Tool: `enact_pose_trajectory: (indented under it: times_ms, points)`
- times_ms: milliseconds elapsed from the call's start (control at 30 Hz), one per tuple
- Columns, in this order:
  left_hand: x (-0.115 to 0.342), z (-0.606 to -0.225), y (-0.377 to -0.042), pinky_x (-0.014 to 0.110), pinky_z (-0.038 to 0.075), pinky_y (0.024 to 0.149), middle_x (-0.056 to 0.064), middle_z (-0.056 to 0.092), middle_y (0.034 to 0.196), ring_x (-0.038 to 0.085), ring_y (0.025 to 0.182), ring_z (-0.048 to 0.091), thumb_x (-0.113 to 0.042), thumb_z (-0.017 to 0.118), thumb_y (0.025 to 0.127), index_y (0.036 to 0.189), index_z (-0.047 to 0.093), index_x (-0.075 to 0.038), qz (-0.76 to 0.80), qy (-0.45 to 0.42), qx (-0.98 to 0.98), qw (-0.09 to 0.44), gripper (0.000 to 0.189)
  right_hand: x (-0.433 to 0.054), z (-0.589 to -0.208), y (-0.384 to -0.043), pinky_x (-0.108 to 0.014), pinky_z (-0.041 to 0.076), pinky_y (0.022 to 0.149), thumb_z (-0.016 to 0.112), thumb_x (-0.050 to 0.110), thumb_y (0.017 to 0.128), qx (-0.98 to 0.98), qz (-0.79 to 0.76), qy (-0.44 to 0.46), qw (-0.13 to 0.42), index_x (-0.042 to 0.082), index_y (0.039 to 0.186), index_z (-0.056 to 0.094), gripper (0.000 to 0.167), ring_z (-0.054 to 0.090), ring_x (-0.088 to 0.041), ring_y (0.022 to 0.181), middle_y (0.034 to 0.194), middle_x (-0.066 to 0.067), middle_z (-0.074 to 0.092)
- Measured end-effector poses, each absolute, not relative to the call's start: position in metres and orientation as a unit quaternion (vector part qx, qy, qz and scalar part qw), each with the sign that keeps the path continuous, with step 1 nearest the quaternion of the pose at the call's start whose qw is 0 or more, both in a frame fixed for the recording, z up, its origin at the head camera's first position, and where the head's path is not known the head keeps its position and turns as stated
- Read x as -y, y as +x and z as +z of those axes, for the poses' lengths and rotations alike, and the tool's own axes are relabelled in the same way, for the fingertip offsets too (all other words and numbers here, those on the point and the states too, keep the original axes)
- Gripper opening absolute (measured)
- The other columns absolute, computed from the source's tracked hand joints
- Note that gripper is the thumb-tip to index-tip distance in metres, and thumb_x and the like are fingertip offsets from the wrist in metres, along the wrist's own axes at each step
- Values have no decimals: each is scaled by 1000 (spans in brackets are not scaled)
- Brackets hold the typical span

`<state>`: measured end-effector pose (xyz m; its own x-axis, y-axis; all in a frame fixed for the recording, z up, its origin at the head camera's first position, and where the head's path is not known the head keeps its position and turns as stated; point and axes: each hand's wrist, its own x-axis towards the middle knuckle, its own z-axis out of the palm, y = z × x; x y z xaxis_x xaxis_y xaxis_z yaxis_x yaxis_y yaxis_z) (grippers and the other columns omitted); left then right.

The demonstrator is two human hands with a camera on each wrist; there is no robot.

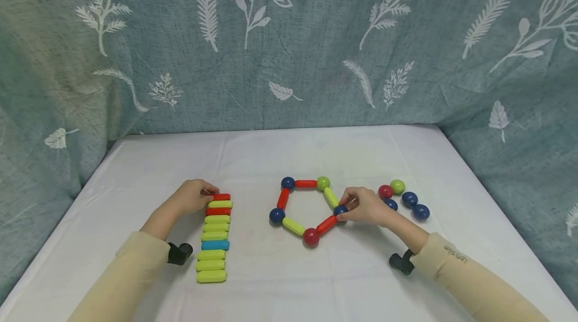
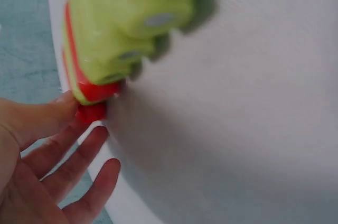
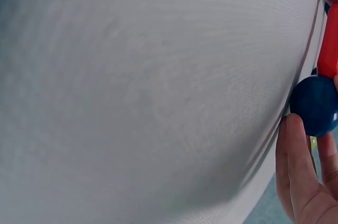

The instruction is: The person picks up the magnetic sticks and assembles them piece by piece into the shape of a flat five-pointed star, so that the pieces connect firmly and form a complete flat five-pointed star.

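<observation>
A closed ring of balls and magnetic rods lies mid-table, with red rods (image 1: 306, 183), lime rods (image 1: 294, 226), a lime ball (image 1: 323, 183) and a red ball (image 1: 311, 237). At its right corner my right hand (image 1: 365, 205) pinches a blue ball (image 3: 315, 105), which meets a red rod (image 3: 328, 44) and a lime one. My left hand (image 1: 193, 195) is at the far end of a column of rods laid side by side. Its thumb and forefinger pinch the left end of the farthest red rod (image 1: 221, 196), while the other fingers (image 2: 79, 163) spread away from it.
The column holds several lime rods (image 1: 211, 276), another red rod (image 1: 219, 211) and a blue rod (image 1: 215, 245). Right of my right hand sit loose balls: red (image 1: 385, 191), lime (image 1: 397, 186) and several blue (image 1: 421, 212). A patterned curtain (image 1: 280, 61) hangs behind the white-covered table (image 1: 280, 287).
</observation>
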<state>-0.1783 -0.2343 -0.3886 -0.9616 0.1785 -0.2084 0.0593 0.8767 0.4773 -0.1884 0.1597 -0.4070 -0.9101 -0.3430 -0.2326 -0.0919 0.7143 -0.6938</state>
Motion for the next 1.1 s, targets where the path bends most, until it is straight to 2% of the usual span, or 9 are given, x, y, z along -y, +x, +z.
enact_pose_trajectory:
  times_ms: [200,367,533,733,967,1100]
  points:
    - [237,-392,-180,45,47,81,20,61,99,31,90,55,2,56,87,103,63,9,221,94,-964,113,20,-161,-407,-189,-29,52,67,78,12,71,-907,-361,-126,176,9,89,61,25,58,-15,78,84,-2,62]
    - [226,-380,-193,42,47,79,20,60,96,29,85,52,-1,56,88,102,62,9,213,63,-968,114,19,-161,-408,-189,-28,51,66,78,12,71,-905,-364,-130,180,9,89,61,25,57,-16,76,83,-2,62]
    - [194,-366,-218,38,47,76,23,60,102,28,86,53,-5,53,90,106,60,10,244,27,-964,104,23,-162,-407,-190,-28,51,66,78,12,71,-902,-368,-132,184,8,89,61,25,56,-17,75,82,-2,61]
    - [132,-368,-243,34,48,77,19,62,100,25,86,57,-8,56,89,108,62,6,328,-7,-940,94,25,-162,-406,-190,-29,51,67,77,12,71,-900,-370,-131,187,8,90,61,25,57,-16,76,82,-2,62]
    - [83,-383,-250,30,49,77,16,61,102,22,86,57,-11,60,87,107,64,1,424,-64,-896,111,23,-162,-407,-191,-29,51,66,77,11,71,-902,-367,-128,186,7,89,61,25,57,-17,76,83,-3,62]
    - [71,-391,-249,29,51,74,16,60,101,20,80,57,-11,61,87,104,65,1,440,-85,-886,118,22,-162,-406,-191,-28,51,66,77,11,71,-901,-369,-129,187,7,89,61,25,58,-16,76,83,-3,62]
